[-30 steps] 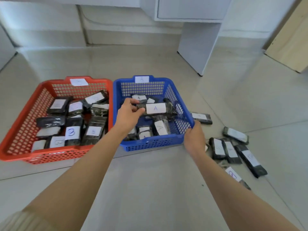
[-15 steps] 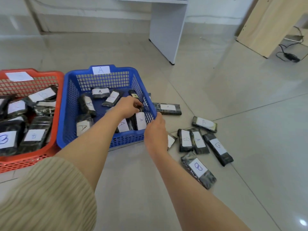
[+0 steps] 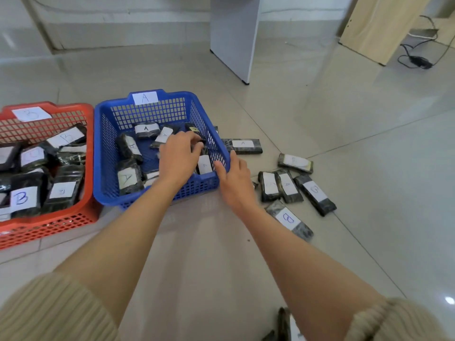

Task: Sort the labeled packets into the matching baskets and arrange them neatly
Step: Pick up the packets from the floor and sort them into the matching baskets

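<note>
The blue basket [image 3: 104, 153], labelled A, holds several dark packets with white A labels. My left hand [image 3: 178, 157] reaches into it, and its fingers curl on a dark packet [image 3: 200, 144] standing against the right wall. At the basket's front right corner my right hand [image 3: 235, 179] holds the rim, thumb inside and fingers outside. To the left stands the red basket [image 3: 89, 153], labelled B and full of B packets. Several packets lie on the floor at the right: an A packet [image 3: 243, 145], a B packet [image 3: 288, 219] and a cluster [image 3: 286, 185] between them.
A white cabinet panel [image 3: 234, 38] stands behind the blue basket. At the far right a wooden board [image 3: 379, 25] leans, with a black cable and adapter [image 3: 416, 61] beside it. Another packet [image 3: 283, 324] shows at the bottom edge by my right sleeve.
My left hand has carried the A packet down to the right side of the blue basket. My right hand has stayed at the basket's corner. The view has swung right.
</note>
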Demonstrator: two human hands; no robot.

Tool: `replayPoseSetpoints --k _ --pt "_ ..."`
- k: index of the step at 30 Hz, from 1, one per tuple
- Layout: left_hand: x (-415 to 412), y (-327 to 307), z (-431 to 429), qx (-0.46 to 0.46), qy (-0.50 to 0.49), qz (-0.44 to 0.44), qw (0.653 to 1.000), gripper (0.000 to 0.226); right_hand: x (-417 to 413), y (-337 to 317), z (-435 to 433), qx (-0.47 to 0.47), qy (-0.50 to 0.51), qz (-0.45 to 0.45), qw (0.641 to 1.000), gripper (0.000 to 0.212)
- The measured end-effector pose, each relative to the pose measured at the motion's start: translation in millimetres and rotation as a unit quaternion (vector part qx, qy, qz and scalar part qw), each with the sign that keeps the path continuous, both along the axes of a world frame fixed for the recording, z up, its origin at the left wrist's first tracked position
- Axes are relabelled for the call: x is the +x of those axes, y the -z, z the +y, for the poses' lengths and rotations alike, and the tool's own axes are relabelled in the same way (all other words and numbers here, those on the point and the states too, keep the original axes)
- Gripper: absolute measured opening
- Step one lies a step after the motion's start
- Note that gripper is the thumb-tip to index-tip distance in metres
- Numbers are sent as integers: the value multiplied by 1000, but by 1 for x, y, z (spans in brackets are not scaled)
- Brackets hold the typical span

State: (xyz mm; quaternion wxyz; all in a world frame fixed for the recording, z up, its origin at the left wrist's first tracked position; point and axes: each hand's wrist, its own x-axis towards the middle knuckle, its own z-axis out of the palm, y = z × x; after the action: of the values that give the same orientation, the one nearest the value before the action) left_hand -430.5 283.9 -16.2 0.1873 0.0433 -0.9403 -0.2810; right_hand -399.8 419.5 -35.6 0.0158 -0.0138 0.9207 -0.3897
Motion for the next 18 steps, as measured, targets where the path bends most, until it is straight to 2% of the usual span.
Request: replayPoseSetpoints --k 2,4,7,10,13,16,18 --pt "33 -1 11 -22 -13 67 997 22 23 0 25 35 -9 15 999 55" --pt "71 3 27 -22 25 91 995 20 50 2 55 83 -23 5 996 48" --pt "127 12 55 -33 169 40 984 14 90 -3 102 162 -40 -71 983 42" --pt "175 14 79 -40 305 -47 950 14 131 -12 136 185 -70 -177 964 40" --pt "204 10 92 -34 397 -193 897 21 170 -17 148 207 -71 -270 938 47" --pt "223 12 95 -35 492 -347 798 37 196 -15 149 159 -17 -360 919 61" --pt "230 20 92 -77 528 -396 747 52 206 -11 149 140 -1 -367 920 64"
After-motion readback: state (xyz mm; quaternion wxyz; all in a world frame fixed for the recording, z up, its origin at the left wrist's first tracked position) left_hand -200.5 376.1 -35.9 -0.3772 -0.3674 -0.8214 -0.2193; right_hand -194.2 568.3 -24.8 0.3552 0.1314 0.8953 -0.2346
